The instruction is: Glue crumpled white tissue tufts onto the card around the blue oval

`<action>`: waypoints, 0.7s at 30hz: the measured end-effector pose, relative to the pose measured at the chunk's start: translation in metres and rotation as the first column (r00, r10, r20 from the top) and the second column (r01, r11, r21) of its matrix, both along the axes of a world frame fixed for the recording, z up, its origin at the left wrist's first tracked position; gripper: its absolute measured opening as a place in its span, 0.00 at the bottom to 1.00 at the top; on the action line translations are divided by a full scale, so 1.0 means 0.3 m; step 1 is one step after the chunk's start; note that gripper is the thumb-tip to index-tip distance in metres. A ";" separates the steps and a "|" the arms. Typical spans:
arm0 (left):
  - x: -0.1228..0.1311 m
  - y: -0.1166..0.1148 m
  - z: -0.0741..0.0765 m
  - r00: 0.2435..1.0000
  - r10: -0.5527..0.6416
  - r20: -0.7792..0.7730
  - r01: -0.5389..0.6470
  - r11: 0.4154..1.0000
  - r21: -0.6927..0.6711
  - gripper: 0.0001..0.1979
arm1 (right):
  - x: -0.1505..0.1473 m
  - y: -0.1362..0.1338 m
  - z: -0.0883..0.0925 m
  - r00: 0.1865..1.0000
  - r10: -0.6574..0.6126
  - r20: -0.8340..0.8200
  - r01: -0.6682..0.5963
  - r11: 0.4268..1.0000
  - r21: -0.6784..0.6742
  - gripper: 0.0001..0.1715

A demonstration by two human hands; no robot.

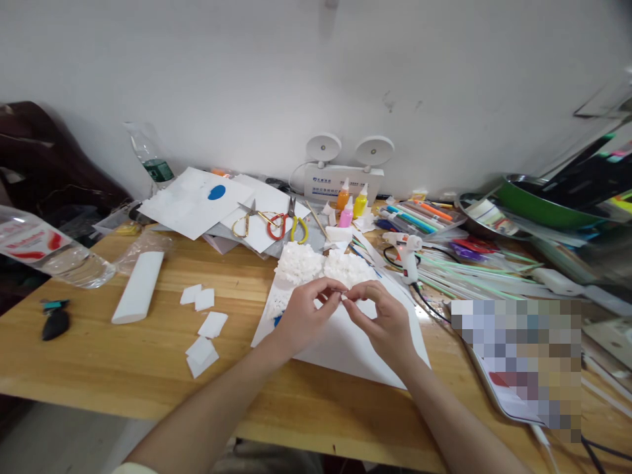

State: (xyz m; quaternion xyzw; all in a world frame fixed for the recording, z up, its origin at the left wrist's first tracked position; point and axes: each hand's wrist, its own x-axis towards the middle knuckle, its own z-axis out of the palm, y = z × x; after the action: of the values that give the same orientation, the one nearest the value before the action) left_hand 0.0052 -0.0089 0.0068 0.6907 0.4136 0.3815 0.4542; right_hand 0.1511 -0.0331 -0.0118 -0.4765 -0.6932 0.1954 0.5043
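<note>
My left hand (310,313) and my right hand (382,319) meet fingertip to fingertip above a large white sheet (355,352). Between them they pinch a small white piece (344,297), mostly hidden by the fingers, that looks like paper. Just beyond the hands, two fluffy white clusters (299,262) rest on the sheet's far part. A bit of blue shows at the sheet's left side, beside my left wrist. Several small white paper squares (212,324) lie loose on the wooden table (162,368) to the left.
A glue gun (407,253) stands right of the sheet, its cord running past a tablet-like device with a blurred screen (518,368). Scissors (276,226), paint bottles (346,212) and papers (190,204) sit behind. Water bottles (54,250) and a white oblong object (139,288) are left.
</note>
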 end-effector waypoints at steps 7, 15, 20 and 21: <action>-0.002 0.003 -0.002 1.000 0.010 -0.003 -0.010 1.000 0.007 0.07 | 0.002 0.004 0.002 1.000 -0.029 0.003 0.029 1.000 0.003 0.02; -0.003 0.005 -0.004 0.999 0.034 -0.016 -0.033 0.999 0.022 0.07 | 0.001 0.004 0.000 0.996 -0.082 -0.018 0.082 0.996 0.019 0.02; -0.004 0.002 -0.003 0.999 0.037 -0.023 -0.036 0.999 0.027 0.08 | 0.000 0.001 0.000 0.995 -0.097 -0.028 0.098 0.995 0.009 0.01; -0.004 0.002 -0.003 0.999 0.038 -0.020 -0.037 0.999 0.028 0.08 | -0.001 0.000 0.000 0.994 -0.107 -0.032 0.108 0.994 0.004 0.01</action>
State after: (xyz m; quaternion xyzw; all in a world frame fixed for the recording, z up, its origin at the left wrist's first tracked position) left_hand 0.0041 -0.0083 0.0060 0.6927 0.4259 0.3886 0.4333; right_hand 0.1507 -0.0331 -0.0118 -0.5084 -0.6590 0.1734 0.5266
